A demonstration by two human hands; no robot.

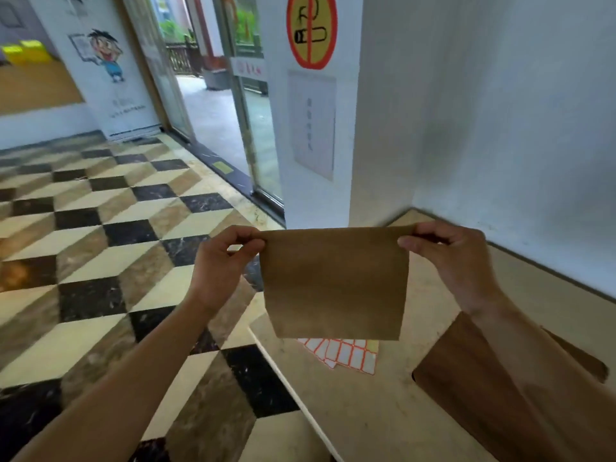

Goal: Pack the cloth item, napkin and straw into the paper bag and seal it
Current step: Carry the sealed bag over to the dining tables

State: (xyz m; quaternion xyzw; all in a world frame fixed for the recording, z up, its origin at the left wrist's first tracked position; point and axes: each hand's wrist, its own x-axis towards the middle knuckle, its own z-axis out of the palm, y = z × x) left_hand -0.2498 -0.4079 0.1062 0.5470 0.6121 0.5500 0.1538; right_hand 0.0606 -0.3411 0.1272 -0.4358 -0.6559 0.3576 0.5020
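A flat brown paper bag (335,283) hangs in the air in front of me, above the front left part of a beige table (393,411). My left hand (221,261) pinches its top left corner between thumb and fingers. My right hand (450,258) pinches its top right corner the same way. The bag looks flat and its top edge is stretched straight between the two hands. No cloth item, napkin or straw shows in this view.
Sheets of white stickers with orange-red borders (346,353) lie on the table just below the bag. The table stands in a corner of white walls (500,128). A checkered tile floor (100,245) spreads to the left, with a glass door (213,105) beyond.
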